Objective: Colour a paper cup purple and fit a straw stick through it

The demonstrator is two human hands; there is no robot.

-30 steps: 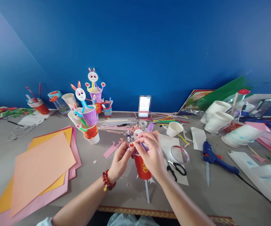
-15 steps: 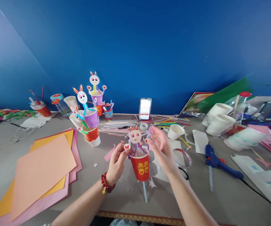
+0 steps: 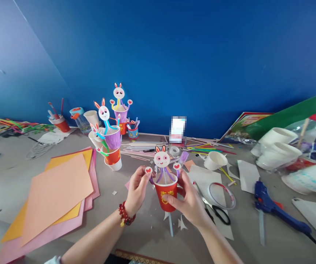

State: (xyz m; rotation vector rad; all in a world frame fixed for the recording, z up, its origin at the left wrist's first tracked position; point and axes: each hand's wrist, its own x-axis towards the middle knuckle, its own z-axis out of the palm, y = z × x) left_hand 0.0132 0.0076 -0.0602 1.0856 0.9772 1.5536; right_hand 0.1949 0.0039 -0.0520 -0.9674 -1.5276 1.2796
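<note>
Left hand (image 3: 138, 189) pinching a heart disc (image 3: 148, 170), right hand (image 3: 189, 198) clasping the red cup (image 3: 160, 189) from its right side

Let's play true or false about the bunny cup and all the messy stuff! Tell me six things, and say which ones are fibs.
1. The right hand holds the red cup. True.
2. The left hand lies flat on the table. False: it pinches a heart disc.
3. The bunny head above the red cup has its ears up. True.
4. The scissors have yellow handles. False: the handles are black.
5. The glue gun is blue. True.
6. The peach paper is under the yellow paper. False: it lies on top.
</note>
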